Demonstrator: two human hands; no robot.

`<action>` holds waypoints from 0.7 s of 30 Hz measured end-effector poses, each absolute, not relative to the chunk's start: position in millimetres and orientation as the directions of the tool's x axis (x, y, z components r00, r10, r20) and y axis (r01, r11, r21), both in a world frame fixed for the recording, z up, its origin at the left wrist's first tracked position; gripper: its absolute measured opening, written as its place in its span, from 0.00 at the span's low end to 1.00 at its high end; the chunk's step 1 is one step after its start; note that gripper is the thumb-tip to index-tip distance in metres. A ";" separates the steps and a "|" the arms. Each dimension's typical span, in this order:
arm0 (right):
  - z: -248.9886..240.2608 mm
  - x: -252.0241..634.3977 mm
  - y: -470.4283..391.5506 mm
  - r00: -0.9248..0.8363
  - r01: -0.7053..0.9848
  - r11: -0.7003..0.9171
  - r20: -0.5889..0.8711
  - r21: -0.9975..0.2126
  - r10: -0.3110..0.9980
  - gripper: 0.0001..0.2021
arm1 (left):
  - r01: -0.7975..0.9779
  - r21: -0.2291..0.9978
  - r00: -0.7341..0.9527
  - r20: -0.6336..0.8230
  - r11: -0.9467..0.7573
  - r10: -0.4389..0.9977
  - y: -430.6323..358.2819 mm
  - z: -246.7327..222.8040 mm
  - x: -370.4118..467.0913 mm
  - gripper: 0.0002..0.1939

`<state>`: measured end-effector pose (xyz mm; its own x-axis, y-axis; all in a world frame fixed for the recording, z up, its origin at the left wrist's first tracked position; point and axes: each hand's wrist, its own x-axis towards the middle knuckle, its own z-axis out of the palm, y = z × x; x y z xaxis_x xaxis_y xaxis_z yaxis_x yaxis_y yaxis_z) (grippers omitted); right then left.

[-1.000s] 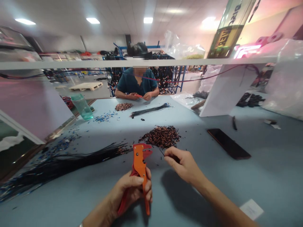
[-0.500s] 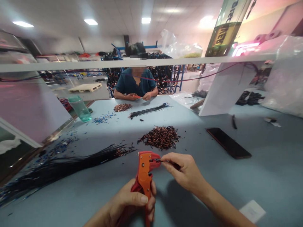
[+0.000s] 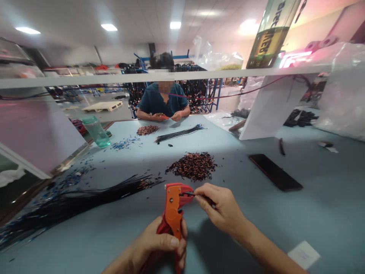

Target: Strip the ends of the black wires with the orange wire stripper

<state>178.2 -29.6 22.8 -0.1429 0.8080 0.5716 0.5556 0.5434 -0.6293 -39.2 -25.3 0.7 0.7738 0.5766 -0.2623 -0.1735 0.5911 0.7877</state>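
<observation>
My left hand (image 3: 165, 239) is wrapped round the handles of an orange and red wire stripper (image 3: 173, 207), held upright with its jaws pointing right. Between thumb and fingertips, my right hand (image 3: 219, 205) pinches a short black wire (image 3: 191, 194) whose end sits at the stripper's jaws. How far it goes in I cannot tell. Just beyond the tool lies a heap of black and copper wire offcuts (image 3: 194, 166). To the left, a long bundle of black wires (image 3: 97, 199) rests on the table, bare copper ends towards the stripper.
Across the table (image 3: 228, 160) a person (image 3: 164, 99) holds a red tool. A smaller offcut pile (image 3: 147, 130) and wire bundle (image 3: 179, 133) lie before them. A phone (image 3: 275, 172) is at right, a green bottle (image 3: 97, 131) at left. A white shelf (image 3: 199, 75) spans above.
The wire stripper and my left hand have shifted very slightly left. My right hand stays at the jaws, pinching the wire.
</observation>
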 end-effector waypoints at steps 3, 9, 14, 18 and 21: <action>23.7 177.9 -29.7 -0.124 0.557 0.524 0.560 -0.644 0.819 0.09 | -0.163 0.799 0.770 -0.264 0.579 0.581 -25.9 1.6 -39.0 0.17; 23.8 176.6 -31.5 -0.133 0.564 0.513 0.542 -0.647 0.830 0.09 | -0.177 0.803 0.780 -0.238 0.569 0.579 -25.2 -2.8 -40.0 0.17; 21.4 176.2 -31.3 -0.150 0.572 0.534 0.560 -0.623 0.815 0.09 | -0.166 0.809 0.779 -0.243 0.563 0.578 -26.4 -0.7 -39.8 0.16; 20.5 176.5 -30.9 -0.164 0.566 0.556 0.578 -0.608 0.799 0.09 | -0.140 0.818 0.757 -0.274 0.557 0.593 -28.9 4.6 -37.4 0.16; 21.0 176.9 -31.1 -0.170 0.550 0.571 0.587 -0.609 0.791 0.09 | -0.133 0.825 0.754 -0.276 0.549 0.596 -30.1 4.1 -35.4 0.15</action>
